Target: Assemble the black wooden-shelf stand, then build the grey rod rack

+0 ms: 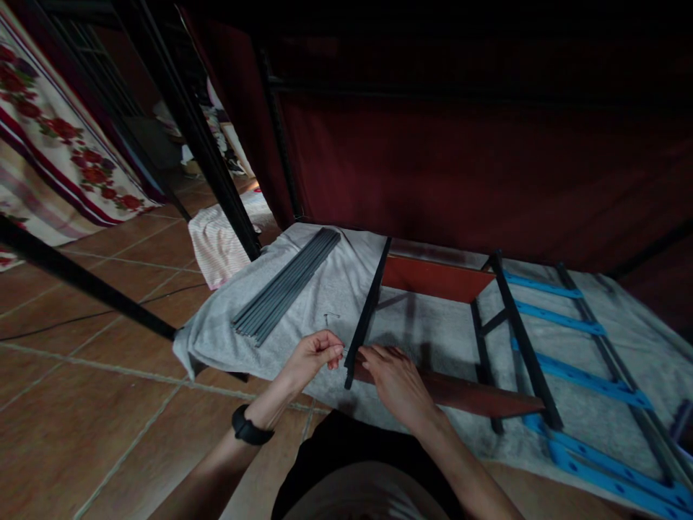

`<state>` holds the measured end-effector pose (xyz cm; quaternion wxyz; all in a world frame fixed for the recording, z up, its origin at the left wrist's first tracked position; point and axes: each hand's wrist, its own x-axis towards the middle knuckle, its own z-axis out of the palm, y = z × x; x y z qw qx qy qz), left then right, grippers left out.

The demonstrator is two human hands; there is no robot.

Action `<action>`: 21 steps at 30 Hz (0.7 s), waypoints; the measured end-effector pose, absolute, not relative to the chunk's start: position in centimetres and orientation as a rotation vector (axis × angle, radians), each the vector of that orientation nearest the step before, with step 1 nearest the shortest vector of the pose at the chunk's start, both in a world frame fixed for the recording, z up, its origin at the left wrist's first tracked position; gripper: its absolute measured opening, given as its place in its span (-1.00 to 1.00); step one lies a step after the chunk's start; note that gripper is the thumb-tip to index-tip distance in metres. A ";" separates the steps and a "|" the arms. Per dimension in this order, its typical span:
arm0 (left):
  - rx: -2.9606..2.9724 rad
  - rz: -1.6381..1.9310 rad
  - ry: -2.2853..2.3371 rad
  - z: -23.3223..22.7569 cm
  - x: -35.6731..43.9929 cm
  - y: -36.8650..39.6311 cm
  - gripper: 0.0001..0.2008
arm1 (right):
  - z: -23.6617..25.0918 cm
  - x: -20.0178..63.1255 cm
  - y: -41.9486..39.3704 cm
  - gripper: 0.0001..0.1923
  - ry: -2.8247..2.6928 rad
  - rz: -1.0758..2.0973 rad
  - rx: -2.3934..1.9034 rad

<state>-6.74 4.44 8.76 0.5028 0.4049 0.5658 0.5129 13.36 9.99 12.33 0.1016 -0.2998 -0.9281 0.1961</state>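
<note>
Black frame lies at four o'clock in our head view; by its corner, at six, our left hand pinches a thin metal piece, our right hand touches the frame, whether gripping we cannot tell. If the soft grey cloth lets it rock, we could drop the piece; tiled floor lies towards eight, maroon curtain at two

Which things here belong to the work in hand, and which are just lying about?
In hand:
- dark frame with reddish boards, under the right hand
- small metal piece, at the left hand
- possibly grey rods, untouched

Seemingly just about:
- floral cloth
- striped cloth
</note>
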 end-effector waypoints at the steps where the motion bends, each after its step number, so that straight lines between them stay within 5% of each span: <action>1: 0.995 1.235 1.350 8.7 -6.8 4.5 -0.68 | 12.3 13.4 10.0 -0.66 -2.741 0.590 -0.883; 21: 1.109 1.215 1.295 7.8 -7.3 4.7 -0.68 | 12.5 13.4 10.0 -0.65 -2.747 0.601 -0.921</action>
